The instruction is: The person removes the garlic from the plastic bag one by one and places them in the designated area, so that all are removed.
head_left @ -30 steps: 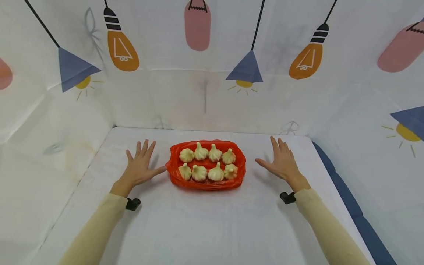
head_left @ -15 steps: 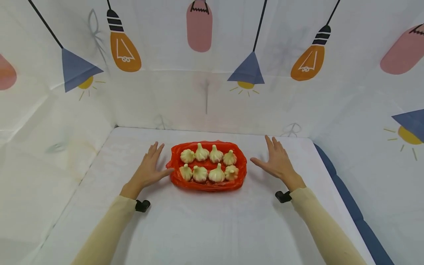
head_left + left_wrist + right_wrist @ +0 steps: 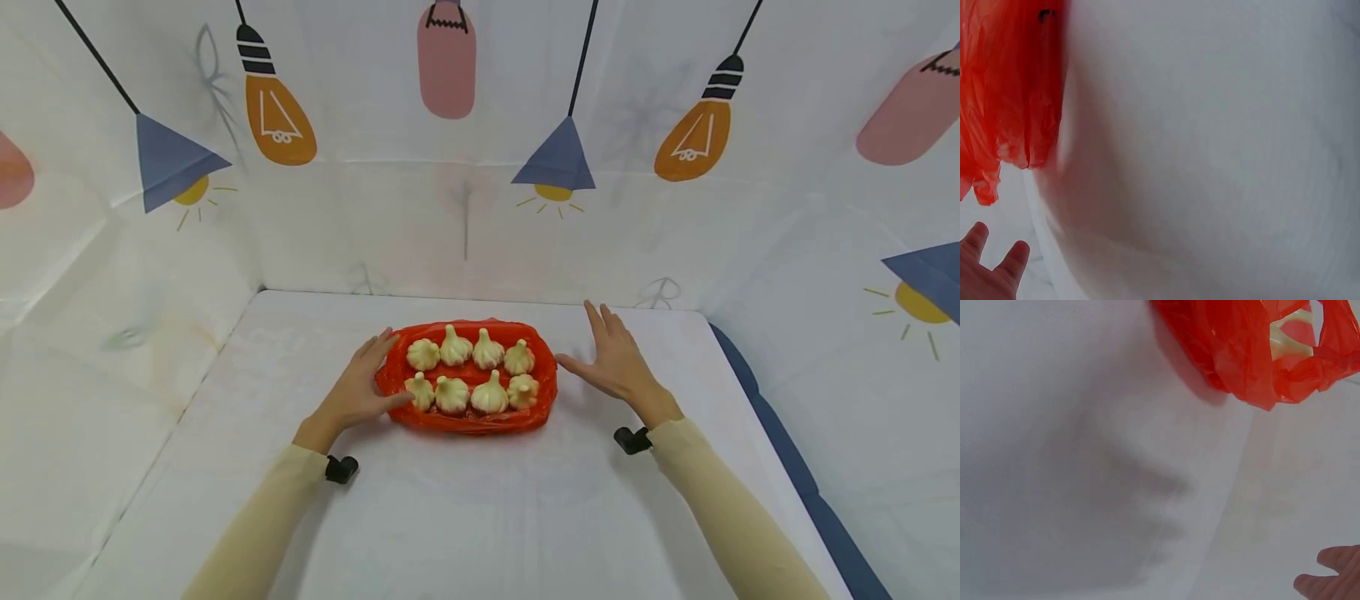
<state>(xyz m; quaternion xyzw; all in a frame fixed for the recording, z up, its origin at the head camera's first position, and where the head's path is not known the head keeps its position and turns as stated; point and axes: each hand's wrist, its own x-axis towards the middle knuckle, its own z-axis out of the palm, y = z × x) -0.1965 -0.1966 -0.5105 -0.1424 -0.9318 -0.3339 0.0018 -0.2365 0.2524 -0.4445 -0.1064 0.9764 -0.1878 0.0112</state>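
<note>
1. Red plastic bag (image 3: 467,417) lies mid-table on the white cloth-covered table (image 3: 480,517), toward the back wall.
2. Eight whole garlic bulbs (image 3: 452,393) sit in the bag, two rows of four, one row behind the other.
3. Left hand (image 3: 360,392) touches the bag's left end.
4. Right hand (image 3: 617,363) lies just beside its right end.

Bright, even light with soft shadows; both wrist views blurred, head view edge-warped.

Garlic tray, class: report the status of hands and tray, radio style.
Left hand open, fingers at the red bag's left edge. Right hand open, just right of it, apart. Eight garlic bulbs in two rows. Nothing between.
</note>
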